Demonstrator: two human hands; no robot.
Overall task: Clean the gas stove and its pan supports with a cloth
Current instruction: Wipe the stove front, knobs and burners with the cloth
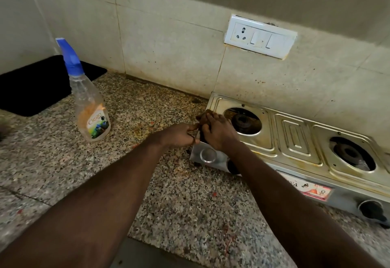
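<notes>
A steel two-burner gas stove (295, 139) stands on the granite counter against the tiled wall, its top stained yellowish. No pan supports sit on it; the left burner (242, 121) and right burner (351, 153) are bare. At the stove's front-left corner, a dark brown cloth (203, 119) shows between my hands. My right hand (218, 133) lies curled over the cloth on the stove's left edge. My left hand (179, 134) is beside it, just off the stove, pinching the cloth's near edge.
A clear spray bottle (90, 109) with a blue trigger stands on the counter (147, 103) to the left. A black mat (31, 90) lies in the far-left corner. A socket and switch plate (260, 36) is on the wall. A black knob (372, 210) sticks out of the stove front.
</notes>
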